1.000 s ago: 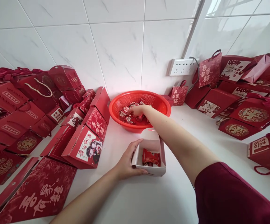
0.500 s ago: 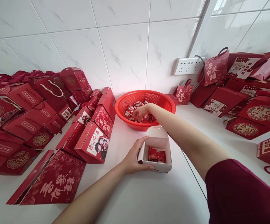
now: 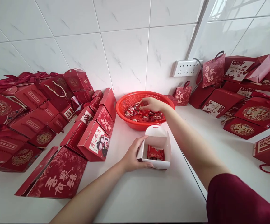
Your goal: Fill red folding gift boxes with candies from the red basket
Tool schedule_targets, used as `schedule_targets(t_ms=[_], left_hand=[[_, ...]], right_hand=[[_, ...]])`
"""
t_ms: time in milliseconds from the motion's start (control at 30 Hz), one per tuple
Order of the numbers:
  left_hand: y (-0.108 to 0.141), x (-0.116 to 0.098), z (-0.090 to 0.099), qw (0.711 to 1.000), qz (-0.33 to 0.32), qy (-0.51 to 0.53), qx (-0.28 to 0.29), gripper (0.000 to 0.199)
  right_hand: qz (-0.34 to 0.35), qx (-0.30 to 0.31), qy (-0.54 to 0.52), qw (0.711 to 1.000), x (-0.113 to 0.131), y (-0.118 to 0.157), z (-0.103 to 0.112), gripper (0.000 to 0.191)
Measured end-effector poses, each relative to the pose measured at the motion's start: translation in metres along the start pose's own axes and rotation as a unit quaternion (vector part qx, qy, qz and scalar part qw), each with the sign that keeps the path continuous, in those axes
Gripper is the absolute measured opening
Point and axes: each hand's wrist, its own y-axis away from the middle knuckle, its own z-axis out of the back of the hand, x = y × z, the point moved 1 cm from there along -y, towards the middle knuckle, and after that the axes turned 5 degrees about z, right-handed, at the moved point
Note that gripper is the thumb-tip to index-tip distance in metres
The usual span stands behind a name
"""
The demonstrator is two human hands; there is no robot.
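Observation:
My left hand [image 3: 135, 155] is closed around the left side of an open white-lined box [image 3: 167, 149], thumb along its near edge. Inside that box lie red wrapped packets [image 3: 155, 153]. Beyond it stands a red plastic basket [image 3: 135, 125] with many small red-wrapped candies [image 3: 152, 117] at its bottom. Over these candies is my right hand [image 3: 151, 104], its fingers bent and pinched together. Whatever is between those fingertips is hard to make out against the red wrappers.
Stacked red gift boxes [image 3: 27, 124] fill the left side, with a row of red boxes [image 3: 95, 143] and a flatter red box [image 3: 58, 174] nearer. More red boxes [image 3: 258, 112] are piled at the right. A white power strip [image 3: 186, 68] is on the tiled wall.
My right hand has risen a little from the candies and shifted right within the basket. My left hand keeps its hold on the box. The view has tilted slightly.

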Motion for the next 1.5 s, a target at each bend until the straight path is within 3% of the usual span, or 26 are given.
schedule_targets(t_ms=[33,67,100,167,300,400,567,867,1133,1233,1367,1500], left_hand=[[0.000,-0.002,0.000,0.999,-0.021,-0.025,-0.007,0.106],[0.001,-0.005,0.001,0.998,-0.045,-0.052,-0.013,0.106],[0.001,-0.008,0.001,0.994,-0.069,-0.080,-0.016,0.105],[0.001,-0.015,0.000,0.984,-0.111,-0.139,-0.020,0.105],[0.001,-0.026,0.000,0.945,-0.176,-0.265,-0.069,0.106],[0.002,-0.030,0.000,0.904,-0.213,-0.339,-0.148,0.107],[0.003,-0.030,0.000,0.890,-0.228,-0.335,-0.207,0.107],[0.003,-0.031,-0.003,0.910,-0.203,-0.314,-0.179,0.105],[0.002,-0.029,-0.003,0.928,-0.150,-0.296,-0.171,0.102],[0.001,-0.026,-0.005,0.939,-0.113,-0.282,-0.165,0.097],[-0.001,-0.022,-0.006,0.951,-0.049,-0.246,-0.183,0.096],[0.000,-0.022,-0.004,0.934,-0.065,-0.254,-0.243,0.088]], right_hand=[[0.030,-0.037,-0.036,0.998,0.005,0.017,0.002,0.025],[0.099,-0.107,-0.132,0.980,0.011,0.036,0.004,0.025],[0.164,-0.122,-0.219,0.954,0.019,0.057,0.004,0.027],[0.244,-0.064,-0.289,0.924,0.037,0.098,0.003,0.028],[0.300,0.010,-0.166,0.939,0.076,0.161,0.004,0.016],[0.268,-0.007,-0.026,0.963,0.090,0.183,0.007,0.019],[0.217,-0.093,0.057,0.970,0.090,0.191,0.011,0.024],[0.139,-0.096,-0.007,0.986,0.088,0.192,0.012,0.032],[0.200,-0.152,0.006,0.968,0.098,0.195,0.000,0.025],[0.204,-0.137,0.026,0.969,0.097,0.185,-0.009,0.024],[0.127,-0.075,0.124,0.981,0.086,0.167,-0.018,0.019],[0.072,-0.121,0.169,0.975,0.075,0.163,-0.015,0.023]])
